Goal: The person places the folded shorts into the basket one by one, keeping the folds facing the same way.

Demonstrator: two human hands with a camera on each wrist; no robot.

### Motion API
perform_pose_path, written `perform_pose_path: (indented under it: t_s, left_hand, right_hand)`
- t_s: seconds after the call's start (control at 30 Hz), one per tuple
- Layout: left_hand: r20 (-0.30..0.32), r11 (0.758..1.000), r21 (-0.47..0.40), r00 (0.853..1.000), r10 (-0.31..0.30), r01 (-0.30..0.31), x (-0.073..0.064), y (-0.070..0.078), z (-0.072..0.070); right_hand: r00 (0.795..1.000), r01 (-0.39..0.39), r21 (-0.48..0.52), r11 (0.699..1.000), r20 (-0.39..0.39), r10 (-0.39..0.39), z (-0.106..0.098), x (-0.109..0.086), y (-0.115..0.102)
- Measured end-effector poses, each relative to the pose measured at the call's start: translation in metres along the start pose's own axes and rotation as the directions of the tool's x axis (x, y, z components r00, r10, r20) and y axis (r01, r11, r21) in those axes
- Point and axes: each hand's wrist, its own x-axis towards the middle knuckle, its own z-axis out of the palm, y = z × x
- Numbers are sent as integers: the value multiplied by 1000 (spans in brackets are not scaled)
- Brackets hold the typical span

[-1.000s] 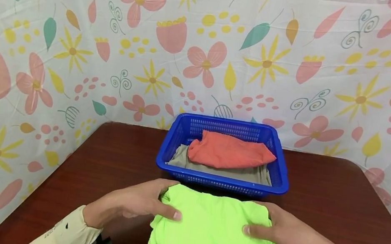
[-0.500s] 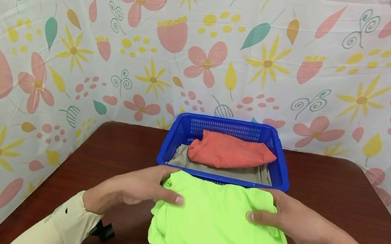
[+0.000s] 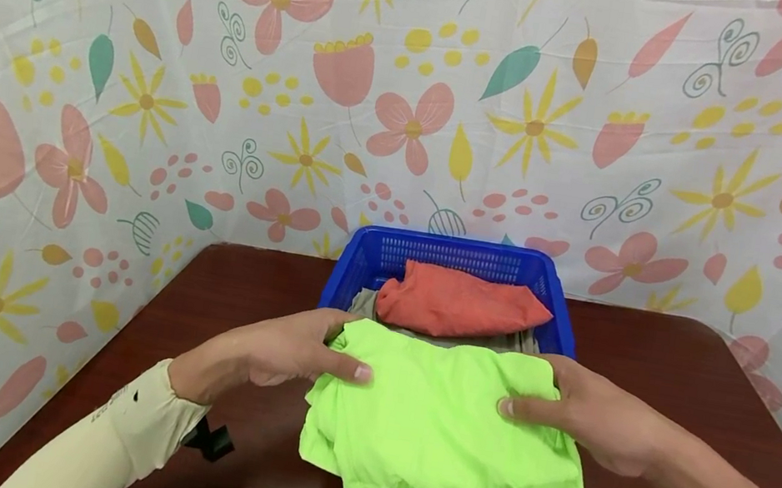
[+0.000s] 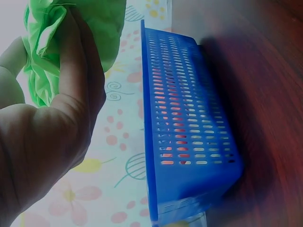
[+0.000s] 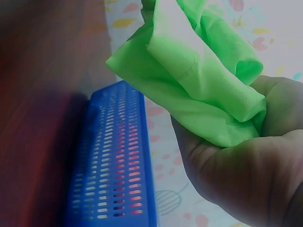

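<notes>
A folded neon green garment point(image 3: 439, 428) hangs in the air between both hands, in front of the blue basket point(image 3: 340, 283). My left hand point(image 3: 292, 350) grips its left edge, thumb on the near face and fingers behind. At the right edge my right hand point(image 3: 593, 413) holds it the same way. In the left wrist view the green cloth point(image 4: 102, 33) is pinched above the basket's rim level; the right wrist view shows its folded layers point(image 5: 189, 75) in the palm. Inside the basket a coral red folded cloth point(image 3: 461, 303) lies on a grey-beige one point(image 3: 364, 305).
The basket stands on a dark red-brown wooden table point(image 3: 263, 284), near its back edge. Behind and to the left hangs a white sheet with a flower print point(image 3: 420, 46). Black wrist camera mounts point(image 3: 210, 440) sit under the forearms.
Both hands have lifted the green garment and carried it forward, up to the basket's near rim, which it now covers in the head view. The basket and its cloths have stayed put.
</notes>
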Motion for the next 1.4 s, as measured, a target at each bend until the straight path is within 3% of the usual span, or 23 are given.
perform_pose_path:
  t_s: [0.47, 0.8, 1.2, 1.4]
  left_hand:
    - [15, 1000, -1, 1000, 6, -6, 9, 20, -19]
    - [8, 1000, 20, 1000, 7, -7, 19, 31, -32]
    - [-42, 1000, 18, 999, -3, 4, 33, 44, -45]
    - [-59, 1000, 25, 998, 12, -11, 38, 47, -52]
  right_hand:
    - [999, 26, -58, 998, -26, -27, -14, 7, -22]
    - [998, -8, -77, 997, -63, 3, -25, 13, -33]
    - [993, -32, -94, 995, -118, 21, -41, 23, -41]
    - [994, -3, -110, 994, -112, -9, -52, 29, -45]
